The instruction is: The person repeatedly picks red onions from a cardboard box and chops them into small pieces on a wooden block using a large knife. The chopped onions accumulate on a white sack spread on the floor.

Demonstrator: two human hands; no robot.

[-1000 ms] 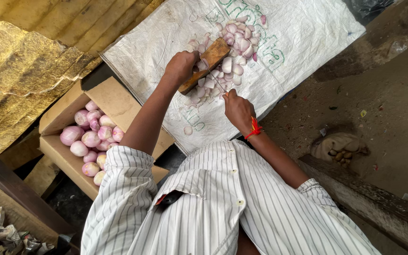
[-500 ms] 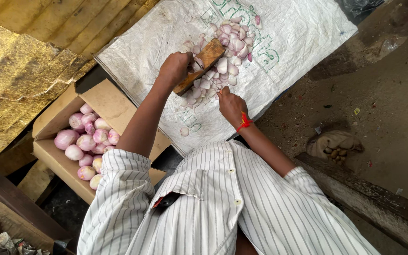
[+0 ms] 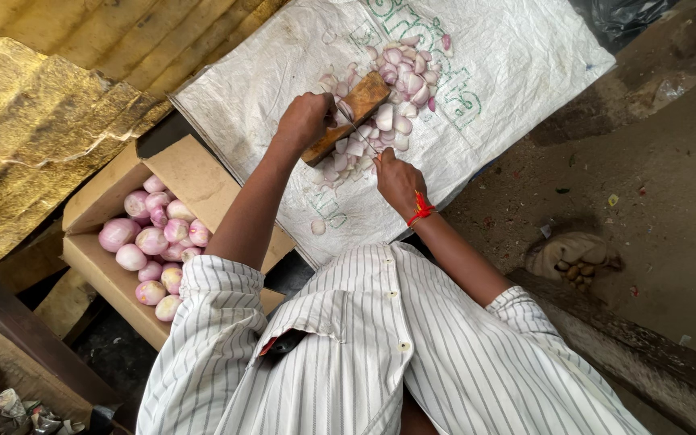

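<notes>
1. Left hand (image 3: 306, 121) is closed around the near end of a wooden block (image 3: 346, 115), at upper centre of the frame; the block lies tilted on a white woven sack (image 3: 493, 72) spread on the ground.
2. Right hand (image 3: 399, 181), with a red thread at the wrist, is closed on what looks like a thin knife (image 3: 358, 129); the blade runs up-left toward the block. What lies under the blade cannot be made out.
3. Done so far, as judged: a pile of cut onion pieces (image 3: 403, 89) is heaped on the sack just right of and above the block, touching it, from upper centre toward the right hand. One stray piece (image 3: 317, 228) lies apart, lower on the sack.
4. Left to do, as judged: a cardboard box (image 3: 106, 274) at left of frame is still well stocked with whole peeled pink onions (image 3: 157, 242); roughly a dozen or more are visible, so the work reads as partway, not near the end.
5. Box is set just beside the sack's lower-left edge, near the left arm.
6. Rest: corrugated sheet at upper left, bare dirt ground at right, striped shirt filling lower centre.
</notes>
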